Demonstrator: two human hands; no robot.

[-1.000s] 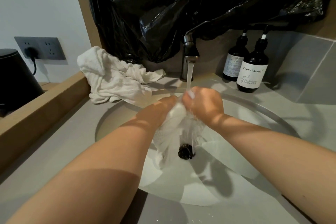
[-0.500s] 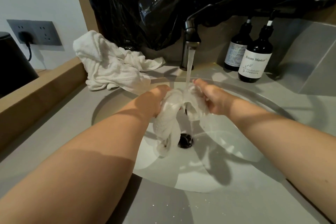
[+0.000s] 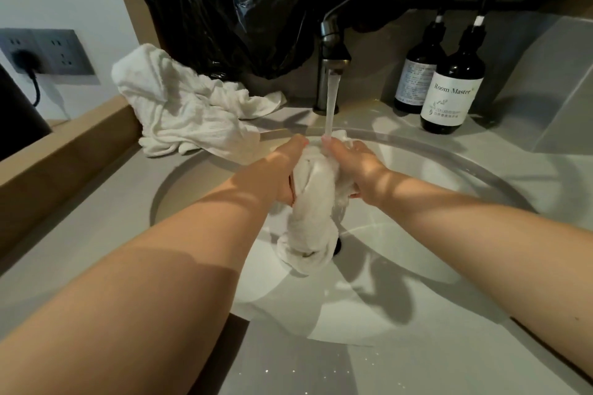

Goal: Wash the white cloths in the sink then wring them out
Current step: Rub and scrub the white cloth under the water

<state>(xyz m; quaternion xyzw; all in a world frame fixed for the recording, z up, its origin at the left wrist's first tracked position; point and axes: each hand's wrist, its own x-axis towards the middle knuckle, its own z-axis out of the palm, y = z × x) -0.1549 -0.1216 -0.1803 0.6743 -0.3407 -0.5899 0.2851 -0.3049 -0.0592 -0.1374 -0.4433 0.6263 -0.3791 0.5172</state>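
Observation:
A wet white cloth [image 3: 313,218] hangs bunched over the round white sink [image 3: 465,183], its lower end drooping just above the drain. My left hand [image 3: 285,170] grips its left side and my right hand [image 3: 356,167] grips its right side, both close together at the top of the cloth. Water runs from the metal tap [image 3: 332,51] onto the cloth between my hands. A pile of more white cloths [image 3: 183,106] lies on the counter at the sink's back left edge.
Two dark pump bottles [image 3: 452,90] stand at the back right of the counter. A black plastic sheet [image 3: 256,3] hangs behind the tap. A wooden ledge [image 3: 64,151] runs along the left, with a wall socket [image 3: 45,51] above it.
My hands have come back together on the cloth under the stream after spreading apart half a second ago. The cloth's lower end hangs longer toward the drain.

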